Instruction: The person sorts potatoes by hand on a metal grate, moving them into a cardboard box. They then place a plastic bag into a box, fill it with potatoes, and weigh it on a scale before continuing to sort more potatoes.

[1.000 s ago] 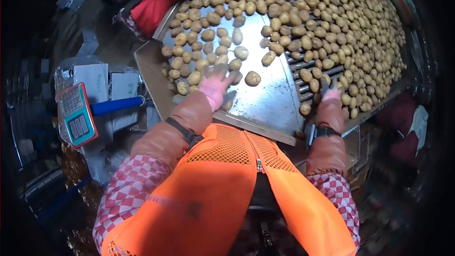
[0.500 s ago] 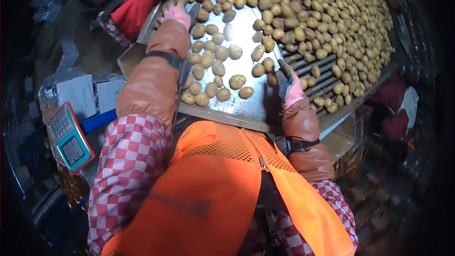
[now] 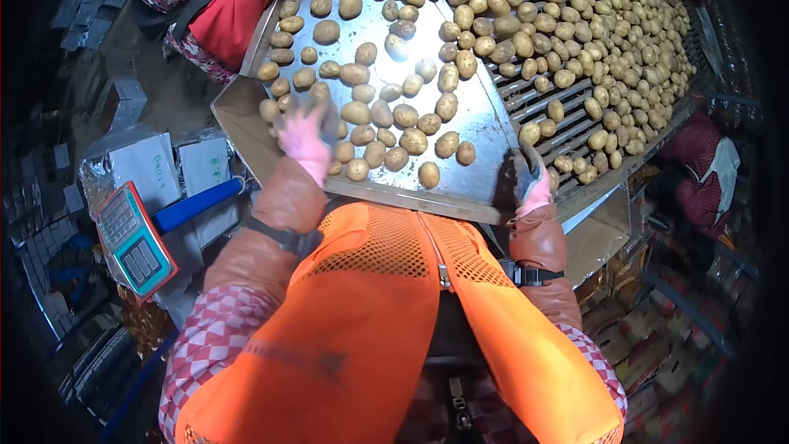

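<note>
My left hand [image 3: 308, 138], in a pink and grey glove, is over the left part of the metal tray [image 3: 485, 136], beside several potatoes [image 3: 355, 112]. Motion blurs its fingers, so whether it holds a potato cannot be made out. At the tray's front right corner is my right hand [image 3: 530, 177], gloved too, its fingers pointing up near the edge of the slatted rack. A potato [image 3: 529, 133] lies just beyond its fingertips. Its grip is partly hidden by the glove's dark side. Loose potatoes are spread between the two hands.
A large heap of potatoes [image 3: 608, 33] covers the slatted rack [image 3: 526, 99] at the right. At the left are a scale [image 3: 136, 240], a blue bar [image 3: 197, 204] and an open cardboard box [image 3: 246, 127]. Another person's red clothing [image 3: 234, 20] shows at the upper left.
My left hand has moved down and toward me from the tray's upper left edge. Potatoes on the tray are spread differently, with more on its left side. My right hand sits slightly lower and further right.
</note>
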`<state>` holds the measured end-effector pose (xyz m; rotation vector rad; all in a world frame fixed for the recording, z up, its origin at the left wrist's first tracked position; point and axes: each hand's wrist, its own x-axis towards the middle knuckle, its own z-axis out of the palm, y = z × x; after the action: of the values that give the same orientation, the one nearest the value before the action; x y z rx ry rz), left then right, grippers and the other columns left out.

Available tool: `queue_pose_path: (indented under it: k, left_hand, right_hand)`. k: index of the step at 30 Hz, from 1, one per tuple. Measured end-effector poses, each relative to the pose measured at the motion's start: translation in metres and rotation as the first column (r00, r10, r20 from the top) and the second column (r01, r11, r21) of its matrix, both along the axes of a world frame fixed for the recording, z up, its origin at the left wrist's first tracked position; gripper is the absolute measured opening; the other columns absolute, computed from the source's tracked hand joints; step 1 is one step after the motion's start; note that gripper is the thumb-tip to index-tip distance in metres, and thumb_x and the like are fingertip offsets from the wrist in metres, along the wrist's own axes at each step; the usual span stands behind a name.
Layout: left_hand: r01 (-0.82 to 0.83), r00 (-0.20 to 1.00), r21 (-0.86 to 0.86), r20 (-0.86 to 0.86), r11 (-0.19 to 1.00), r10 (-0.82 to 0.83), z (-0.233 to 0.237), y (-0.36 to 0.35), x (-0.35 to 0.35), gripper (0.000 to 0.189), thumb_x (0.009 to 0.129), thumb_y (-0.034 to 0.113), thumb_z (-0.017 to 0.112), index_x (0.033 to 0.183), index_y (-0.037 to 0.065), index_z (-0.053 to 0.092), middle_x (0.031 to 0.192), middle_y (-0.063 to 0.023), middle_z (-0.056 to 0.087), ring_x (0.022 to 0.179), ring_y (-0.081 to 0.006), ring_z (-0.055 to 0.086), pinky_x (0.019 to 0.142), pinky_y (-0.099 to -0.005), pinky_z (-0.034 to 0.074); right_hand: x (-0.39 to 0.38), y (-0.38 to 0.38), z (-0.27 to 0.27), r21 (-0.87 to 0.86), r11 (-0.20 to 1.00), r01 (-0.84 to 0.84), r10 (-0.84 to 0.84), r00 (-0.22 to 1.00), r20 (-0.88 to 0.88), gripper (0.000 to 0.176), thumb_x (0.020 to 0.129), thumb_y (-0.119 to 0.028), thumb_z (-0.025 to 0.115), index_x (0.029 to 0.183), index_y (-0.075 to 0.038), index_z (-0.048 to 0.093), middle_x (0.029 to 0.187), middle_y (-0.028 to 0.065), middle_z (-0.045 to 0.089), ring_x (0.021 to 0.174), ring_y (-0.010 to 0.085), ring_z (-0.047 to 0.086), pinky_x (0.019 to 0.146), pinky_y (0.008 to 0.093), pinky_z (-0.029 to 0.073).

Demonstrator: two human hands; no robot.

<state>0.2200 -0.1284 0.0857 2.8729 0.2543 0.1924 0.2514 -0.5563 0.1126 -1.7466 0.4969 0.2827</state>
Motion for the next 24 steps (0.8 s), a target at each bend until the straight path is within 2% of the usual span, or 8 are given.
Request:
queue_pose_path:
  k: [6,10,14,16,18,21,23,24]
  left_hand:
    - [0.621,0.76,-0.046,-0.208,0.782,-0.616,0.024,-0.048,-0.014,0.058,0.071,0.025,0.079,0.126,0.021,0.063,0.145,-0.0126,0.045,0.135,-0.0386,0.04,0.109,-0.054,0.034]
    - [0.268,0.958,-0.141,-0.067,0.953,-0.279,0.032,-0.023,-0.034,0.057,0.069,0.03,0.081,0.123,0.021,0.065,0.145,-0.0107,0.046,0.133,-0.037,0.043,0.107,-0.0521,0.037]
    - [0.011,0.997,-0.132,-0.072,0.991,-0.021,0.04,-0.021,-0.028,0.053,0.073,0.032,0.08,0.122,0.02,0.066,0.139,-0.007,0.054,0.124,-0.032,0.053,0.101,-0.0461,0.044]
    - [-0.3,0.907,-0.044,-0.324,0.953,0.27,0.02,-0.016,-0.02,0.054,0.076,0.032,0.08,0.125,0.019,0.064,0.138,-0.0095,0.054,0.124,-0.0341,0.052,0.101,-0.0471,0.045]
    - [-0.281,0.928,-0.017,-0.259,0.96,0.267,0.001,0.012,-0.028,0.055,0.077,0.03,0.079,0.128,0.018,0.062,0.136,-0.0109,0.055,0.123,-0.0359,0.053,0.102,-0.0472,0.045]
    - [-0.39,0.894,-0.076,-0.267,0.918,0.359,0.002,0.045,-0.03,0.052,0.08,0.001,0.06,0.13,0.018,0.059,0.135,-0.0124,0.056,0.124,-0.0353,0.052,0.102,-0.0469,0.045]
    - [-0.237,0.962,-0.096,-0.161,0.967,0.22,0.026,0.036,-0.013,0.05,0.08,0.002,0.06,0.128,0.017,0.061,0.133,-0.0123,0.058,0.123,-0.0354,0.053,0.103,-0.0469,0.044]
    - [-0.076,0.996,-0.098,-0.047,0.992,0.071,0.033,0.028,-0.001,0.048,0.08,0.003,0.06,0.126,0.016,0.062,0.131,-0.0122,0.059,0.123,-0.0355,0.053,0.103,-0.047,0.044]
  right_hand:
    - [0.027,0.039,0.012,-0.055,0.974,-0.221,0.219,0.975,-0.037,0.047,0.097,-0.009,0.062,0.142,-0.007,0.051,0.107,0.0073,0.067,0.08,0.0123,0.059,0.068,0.0266,0.049]
    - [0.051,0.028,0.039,-0.467,0.836,-0.286,0.217,0.956,-0.198,0.079,0.091,-0.029,0.073,0.153,-0.003,0.031,0.102,0.0104,0.064,0.082,0.0182,0.058,0.069,0.0326,0.05]
    - [0.053,0.085,0.047,-0.138,0.884,-0.447,0.329,0.802,-0.498,0.085,0.09,-0.031,0.069,0.153,0.002,0.022,0.105,0.0159,0.065,0.091,0.024,0.064,0.08,0.035,0.052]
    - [0.036,0.134,0.026,-0.309,0.649,-0.695,0.553,0.71,-0.436,0.083,0.09,-0.021,0.069,0.154,0.0,0.022,0.105,0.0157,0.066,0.093,0.0244,0.064,0.082,0.0334,0.052]
    - [0.024,0.163,0.016,0.318,0.837,-0.445,0.54,0.764,-0.353,0.046,0.101,-0.034,0.051,0.133,-0.001,0.052,0.119,0.0123,0.063,0.1,0.025,0.062,0.092,0.0343,0.049]
    - [0.057,0.161,0.009,0.508,0.666,-0.546,0.691,0.708,-0.145,0.036,0.1,-0.025,0.054,0.13,-0.006,0.054,0.116,0.0108,0.063,0.099,0.025,0.062,0.086,0.0365,0.052]
    - [0.095,0.156,-0.002,0.542,0.836,0.08,0.176,0.898,-0.404,0.045,0.097,-0.002,0.061,0.14,0.001,0.05,0.116,0.0132,0.064,0.099,0.0186,0.061,0.087,0.03,0.051]
    - [0.114,0.141,-0.018,0.108,0.916,-0.386,0.387,0.922,0.012,0.048,0.096,-0.003,0.063,0.141,0.002,0.048,0.12,0.0149,0.063,0.102,0.0206,0.062,0.091,0.0313,0.051]
